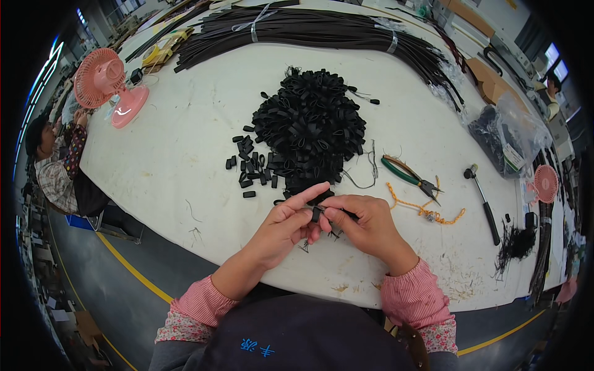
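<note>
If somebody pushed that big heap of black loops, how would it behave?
The heap would likely spread and shed pieces, as the loops look loosely piled. Each loop is probably light and bendy, seeming a thin folded strip.

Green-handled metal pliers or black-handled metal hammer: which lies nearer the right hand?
The green-handled pliers, ahead and right of the right hand; the black-handled hammer lies much farther right.

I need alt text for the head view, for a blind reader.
A person's left hand holds a small black loop, right hand beside it, over a white table with a heap of black loops; pliers and a hammer lie to the right.
</note>
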`<control>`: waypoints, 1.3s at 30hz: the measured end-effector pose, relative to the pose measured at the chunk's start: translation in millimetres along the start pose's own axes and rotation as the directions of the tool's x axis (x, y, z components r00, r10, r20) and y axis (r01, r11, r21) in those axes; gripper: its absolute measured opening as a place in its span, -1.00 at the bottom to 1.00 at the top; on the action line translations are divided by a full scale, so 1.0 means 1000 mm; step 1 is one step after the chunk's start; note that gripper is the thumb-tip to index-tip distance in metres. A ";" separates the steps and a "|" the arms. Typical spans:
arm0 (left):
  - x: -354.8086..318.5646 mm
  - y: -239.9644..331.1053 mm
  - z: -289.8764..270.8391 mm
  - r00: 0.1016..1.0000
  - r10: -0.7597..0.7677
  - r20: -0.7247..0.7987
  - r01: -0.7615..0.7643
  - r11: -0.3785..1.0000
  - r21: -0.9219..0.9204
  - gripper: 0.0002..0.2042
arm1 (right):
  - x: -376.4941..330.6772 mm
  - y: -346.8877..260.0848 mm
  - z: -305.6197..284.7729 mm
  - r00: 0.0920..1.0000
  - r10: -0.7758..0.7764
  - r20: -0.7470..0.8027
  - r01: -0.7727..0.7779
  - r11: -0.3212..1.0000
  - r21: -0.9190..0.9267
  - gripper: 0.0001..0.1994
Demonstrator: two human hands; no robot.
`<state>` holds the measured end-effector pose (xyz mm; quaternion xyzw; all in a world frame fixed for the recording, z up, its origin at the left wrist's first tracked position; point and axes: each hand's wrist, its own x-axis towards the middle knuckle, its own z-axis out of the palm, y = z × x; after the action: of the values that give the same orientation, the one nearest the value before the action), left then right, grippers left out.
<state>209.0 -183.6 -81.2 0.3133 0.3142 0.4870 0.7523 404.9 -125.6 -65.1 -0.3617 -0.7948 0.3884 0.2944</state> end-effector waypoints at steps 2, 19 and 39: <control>-0.001 0.002 0.003 0.999 0.008 -0.044 -0.007 1.000 0.018 -0.54 | 0.000 0.001 0.001 0.998 0.040 -0.055 -0.041 0.999 -0.022 -0.79; -0.002 0.015 -0.027 0.837 0.499 -0.224 -0.251 0.715 0.652 -0.80 | 0.007 0.006 0.006 0.969 0.162 -0.186 -0.195 0.966 -0.172 -0.79; 0.003 -0.002 -0.006 0.985 0.073 -0.153 -0.046 0.984 0.172 -0.68 | 0.001 -0.014 -0.010 0.986 -0.011 -0.165 -0.002 0.997 -0.078 -0.73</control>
<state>205.9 -180.4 -86.7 0.3451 0.4038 0.5044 0.6808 406.9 -126.8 -48.4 -0.4020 -0.7829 0.3253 0.3460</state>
